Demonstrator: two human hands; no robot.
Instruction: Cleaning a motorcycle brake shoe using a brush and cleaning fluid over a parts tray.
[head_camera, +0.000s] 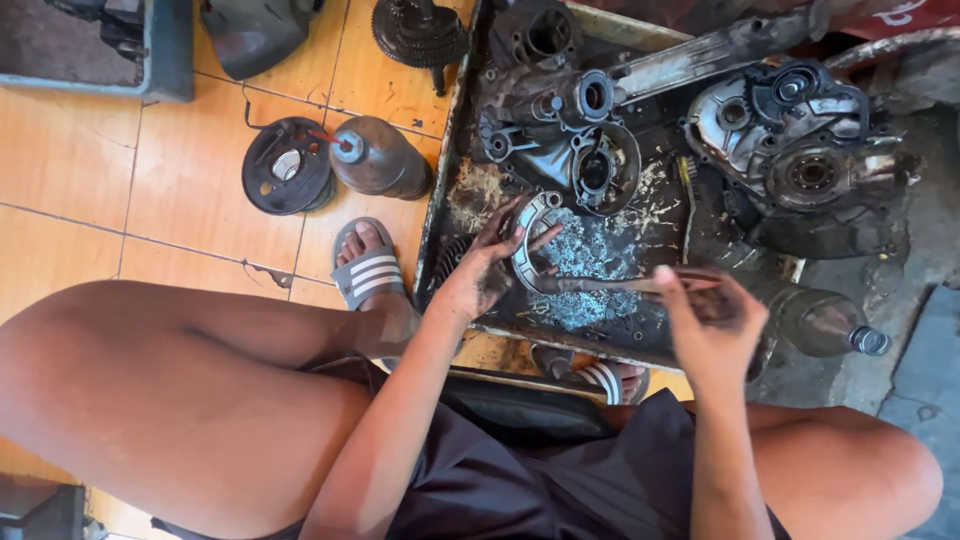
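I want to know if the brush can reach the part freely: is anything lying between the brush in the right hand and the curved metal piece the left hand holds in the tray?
Nothing visible does. The right hand holds the brush, whose tip already reaches the curved metal piece that the left hand holds over the tray.

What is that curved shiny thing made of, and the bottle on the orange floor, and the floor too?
The curved part under the left hand looks like bare metal: grey, with a dull shine, smeared with grime. The bottle lying on its side looks like plastic: see-through but dark and oily, with a small nozzle cap. The floor looks like glazed ceramic tile: glossy orange squares with grout lines and a chipped spot.
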